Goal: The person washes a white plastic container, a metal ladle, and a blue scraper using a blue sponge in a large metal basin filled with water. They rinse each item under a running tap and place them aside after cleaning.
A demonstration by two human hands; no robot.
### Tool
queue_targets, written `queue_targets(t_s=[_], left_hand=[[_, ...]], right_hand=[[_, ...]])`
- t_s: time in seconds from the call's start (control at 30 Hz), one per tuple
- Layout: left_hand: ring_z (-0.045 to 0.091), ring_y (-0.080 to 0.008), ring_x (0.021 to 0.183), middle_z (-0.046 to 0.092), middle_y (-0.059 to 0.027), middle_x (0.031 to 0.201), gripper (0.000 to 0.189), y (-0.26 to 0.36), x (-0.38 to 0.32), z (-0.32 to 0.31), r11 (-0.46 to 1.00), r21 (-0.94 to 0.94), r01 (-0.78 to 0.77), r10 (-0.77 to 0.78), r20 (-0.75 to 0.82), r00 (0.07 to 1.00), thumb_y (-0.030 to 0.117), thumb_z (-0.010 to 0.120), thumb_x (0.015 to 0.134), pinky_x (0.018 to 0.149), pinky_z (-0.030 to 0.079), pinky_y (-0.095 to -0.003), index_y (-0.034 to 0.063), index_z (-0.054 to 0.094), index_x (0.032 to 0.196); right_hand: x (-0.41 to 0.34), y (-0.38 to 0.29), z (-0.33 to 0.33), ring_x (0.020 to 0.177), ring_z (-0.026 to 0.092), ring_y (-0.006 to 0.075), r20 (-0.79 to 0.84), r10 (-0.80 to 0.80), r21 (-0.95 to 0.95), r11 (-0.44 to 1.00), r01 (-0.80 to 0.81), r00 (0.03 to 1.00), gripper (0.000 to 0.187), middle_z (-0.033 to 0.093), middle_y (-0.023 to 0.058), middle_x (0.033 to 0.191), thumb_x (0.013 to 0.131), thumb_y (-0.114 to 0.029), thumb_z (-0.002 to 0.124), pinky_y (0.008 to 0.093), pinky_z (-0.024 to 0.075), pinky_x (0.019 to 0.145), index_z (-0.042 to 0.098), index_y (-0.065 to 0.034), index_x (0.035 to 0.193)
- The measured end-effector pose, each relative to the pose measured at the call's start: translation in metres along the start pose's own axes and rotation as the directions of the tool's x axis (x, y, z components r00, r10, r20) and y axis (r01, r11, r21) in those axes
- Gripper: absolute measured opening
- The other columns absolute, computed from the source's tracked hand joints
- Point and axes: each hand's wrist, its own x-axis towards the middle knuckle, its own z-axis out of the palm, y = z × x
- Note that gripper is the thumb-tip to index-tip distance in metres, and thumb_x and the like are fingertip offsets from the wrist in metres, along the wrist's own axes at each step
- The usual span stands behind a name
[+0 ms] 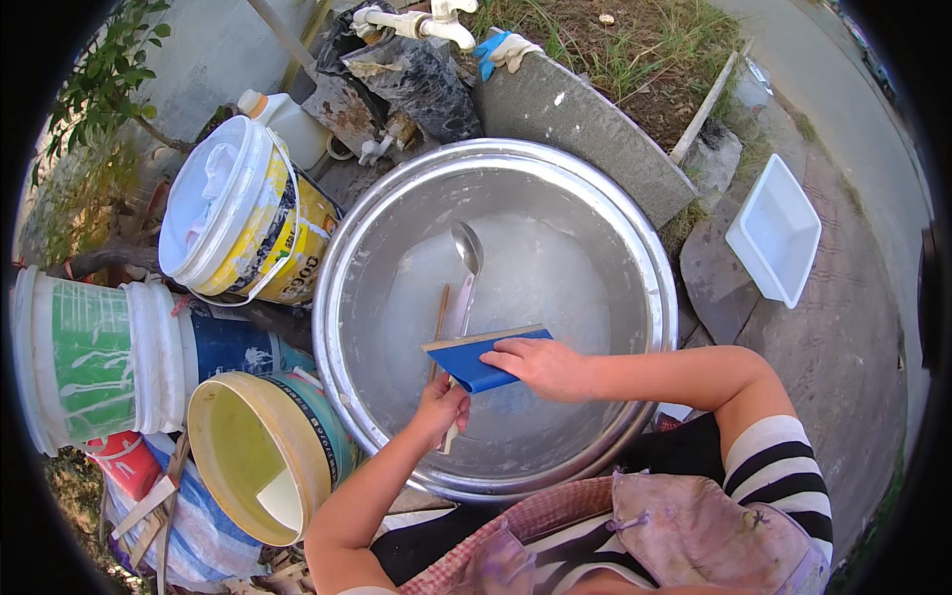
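My right hand [541, 366] grips the near edge of a blue flat-sided tool [487, 361] with a tan strip along its far edge; its exact kind I cannot tell. Closed round a pale, narrow handle [448, 435], my left hand [440, 410] touches the tool's left corner. Whether handle and tool are joined is hidden. Both hands are over a large round metal basin [513, 483]. Inside it, a metal spoon [468, 245] with a pinkish handle and a thin wooden stick [442, 316] lie beyond the tool, in what looks like shallow cloudy liquid.
A yellow bucket [271, 223], a green-and-white bucket [89, 357] and a cream-rimmed bucket [297, 454] stand at left. Beyond the basin are a white tap [428, 24], a plastic jug [297, 134] and a grey stone slab [573, 134]. A white tray [777, 230] sits right.
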Motion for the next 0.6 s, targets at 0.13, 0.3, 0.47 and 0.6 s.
queue_targets(t_s=[0.13,0.3,0.47,0.6], left_hand=[[0.039,-0.0118,0.04,0.038,-0.0002,0.058,0.015,0.004,-0.012,-0.019,0.952,-0.302,0.039,0.01,0.159,0.987,0.02,0.045,0.087,0.037,0.035,-0.0262,0.0079,0.046,0.097],[0.038,-0.0122,0.041,0.039,-0.0009,0.059,0.017,0.015,-0.01,-0.025,0.885,-0.463,-0.056,0.167,0.202,0.965,0.024,0.045,0.086,0.037,0.035,-0.0261,0.0095,0.044,0.096],[0.039,-0.0119,0.039,0.04,-0.001,0.056,0.008,0.018,-0.009,-0.005,0.943,-0.315,-0.105,0.13,0.059,0.99,0.018,0.045,0.085,0.036,0.036,-0.0266,0.0116,0.042,0.088],[0.039,-0.0119,0.038,0.04,-0.0015,0.054,0.006,0.019,-0.009,0.004,0.965,-0.217,-0.145,0.143,-0.026,0.989,0.012,0.047,0.084,0.035,0.035,-0.0268,0.0125,0.041,0.085]], right_hand=[[-0.001,-0.007,-0.001,0.101,0.054,0.0354,-0.129,0.176,0.108,0.981,-0.163,0.976,0.05,0.052,0.0204,0.115,0.073,0.002,0.051,0.0401,0.0467,0.084,0.043,-0.0043,0.122],[-0.001,-0.001,-0.004,0.103,0.053,0.0359,-0.028,0.15,-0.02,0.988,-0.151,0.988,0.054,0.05,0.0223,0.115,0.071,0.003,0.053,0.0398,0.0467,0.083,0.04,-0.0031,0.123],[0.006,-0.016,-0.006,0.101,0.054,0.0353,-0.063,0.187,-0.023,0.982,-0.189,0.98,0.053,0.05,0.023,0.114,0.069,0.001,0.055,0.038,0.0482,0.081,0.039,0.0033,0.12],[0.017,-0.027,-0.018,0.1,0.054,0.0333,-0.123,0.206,-0.107,0.97,-0.22,0.971,0.053,0.05,0.0224,0.113,0.068,0.0,0.056,0.0372,0.0499,0.077,0.039,0.0059,0.118]])
